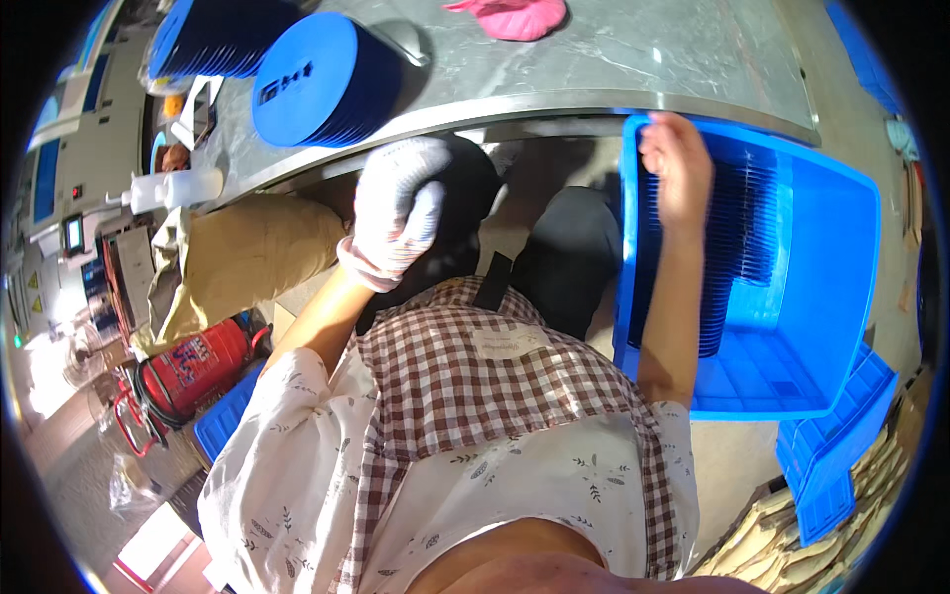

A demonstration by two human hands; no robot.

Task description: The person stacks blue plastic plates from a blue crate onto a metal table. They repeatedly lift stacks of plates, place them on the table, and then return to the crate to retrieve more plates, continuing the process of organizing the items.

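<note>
My left hand [397, 211] wears a white knit glove and is curled closed above my dark-trousered knee. Nothing shows between its fingers. My bare right hand [674, 167] is over the left side of a blue plastic bin [824, 245], close to its rim, with the fingers bent and slightly blurred. Whether it holds anything is unclear. Inside the bin stand stacks of thin dark blue discs [755, 223], partly hidden by my right forearm. On the table ahead, to the left, a leaning stack of round blue discs [308, 82] has small cut-outs in its top face.
A second stack of blue discs [211, 41] and a pink cloth item [523, 16] lie on the grey marbled table [594, 56], which has a metal edge. At left are white bottles [178, 189], a brown paper sack [260, 241] and a red fire extinguisher [193, 367].
</note>
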